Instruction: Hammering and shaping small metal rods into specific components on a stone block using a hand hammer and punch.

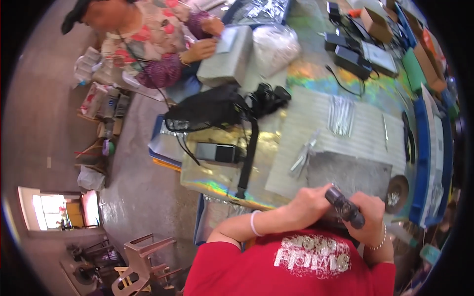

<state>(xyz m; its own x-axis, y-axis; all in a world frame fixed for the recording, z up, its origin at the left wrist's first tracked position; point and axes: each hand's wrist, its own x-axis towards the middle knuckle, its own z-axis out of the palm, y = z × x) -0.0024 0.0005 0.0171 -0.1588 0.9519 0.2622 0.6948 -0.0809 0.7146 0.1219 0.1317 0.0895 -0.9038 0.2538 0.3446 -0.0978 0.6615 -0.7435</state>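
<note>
My right hand (pixel 368 217) is closed around a dark hammer (pixel 345 207), whose rounded head points up past the fingers; its handle is hidden. Close to the hammer, my left hand (pixel 310 206) is curled, and what its fingers hold is hidden. Both hands are at the near edge of a grey metal plate (pixel 350 172). Slim metal pieces like tweezers (pixel 303 157) lie in a loose bunch left of the plate. Beyond it are a neat row of similar silver pieces (pixel 340 116) and, further right, a single slim one (pixel 386 132).
A dark round dish (pixel 397 195) with small metal bits and a blue tray (pixel 420 163) stand right. Black adapters (pixel 353 61) lie far right. Left are a black bag (pixel 210 108) and dark device (pixel 216 152). Across the table, another person touches a pale block (pixel 224 66).
</note>
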